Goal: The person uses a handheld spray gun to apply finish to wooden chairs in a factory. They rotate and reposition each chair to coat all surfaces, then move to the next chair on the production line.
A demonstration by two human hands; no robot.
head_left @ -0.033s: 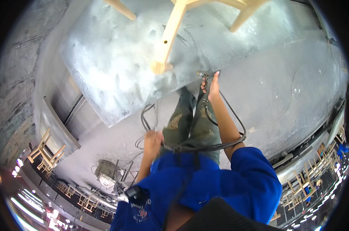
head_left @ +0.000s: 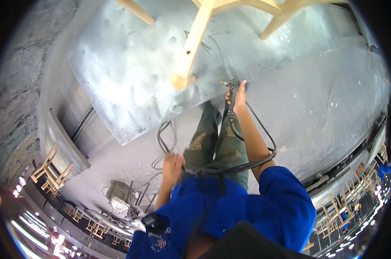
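Right hand [head_left: 238, 97] is wrapped around the grip of a dark spray gun [head_left: 228, 84], fingers curled shut on it, nozzle poking just past the fingertips toward the pale wooden chair leg [head_left: 191, 47], which sits up and to the left of it. Left hand [head_left: 173, 164] is down by the hip, closed loosely on the black hose [head_left: 255, 129], which loops from the gun out past the right forearm and back across to that hand.

Looks to me like the spraying stage: gun aimed at the foot of the leg, hose kept out of the way. I'd say the next pass needs a steady wrist and enough slack fed from the left so the hose doesn't tug the aim off.

Materials: the chair legs are bare light wood, square-ish with a chunky rounded foot. They stand on a flat grey worktable [head_left: 117, 86], chalky and blotchy with whitish overspray. The concrete floor [head_left: 316, 108] beyond the gun is dusty too. Hose is smooth rubber.
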